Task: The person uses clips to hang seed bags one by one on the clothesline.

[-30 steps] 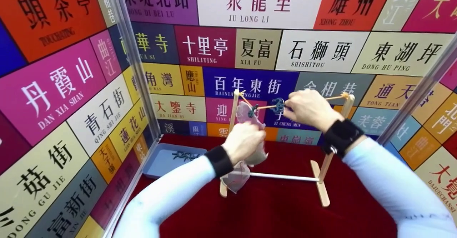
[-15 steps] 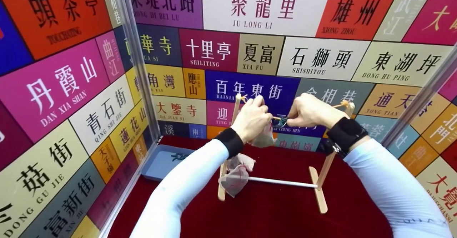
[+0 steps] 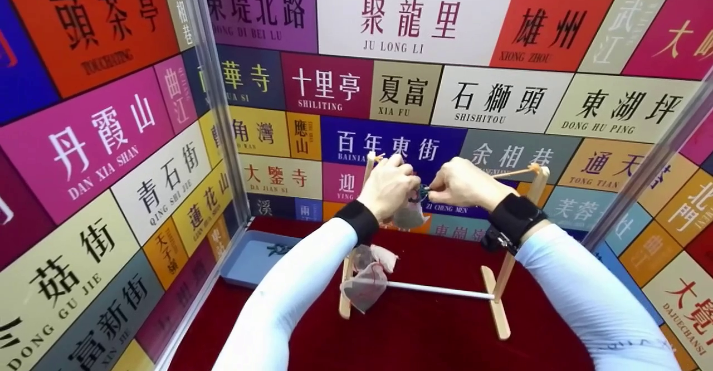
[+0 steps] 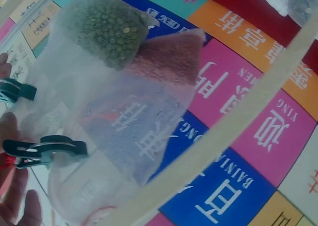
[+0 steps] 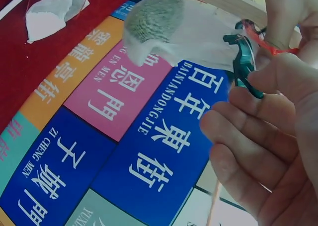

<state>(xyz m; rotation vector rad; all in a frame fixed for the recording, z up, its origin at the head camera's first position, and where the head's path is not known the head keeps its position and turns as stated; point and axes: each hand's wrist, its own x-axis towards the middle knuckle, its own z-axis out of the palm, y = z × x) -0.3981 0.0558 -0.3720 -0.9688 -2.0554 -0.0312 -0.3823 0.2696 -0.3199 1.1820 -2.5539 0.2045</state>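
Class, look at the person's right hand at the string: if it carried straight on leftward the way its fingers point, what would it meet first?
Most likely the left hand, just beyond the green clip that the right hand pinches; the depth between them is unclear.

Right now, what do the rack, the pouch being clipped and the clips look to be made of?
Rack: pale unfinished wood, going by the flat slat look, with a white rod across the base. Pouch: sheer white mesh fabric, since the wall print and green beans show through. Clips: dark teal, smooth and slightly glossy, probably plastic.
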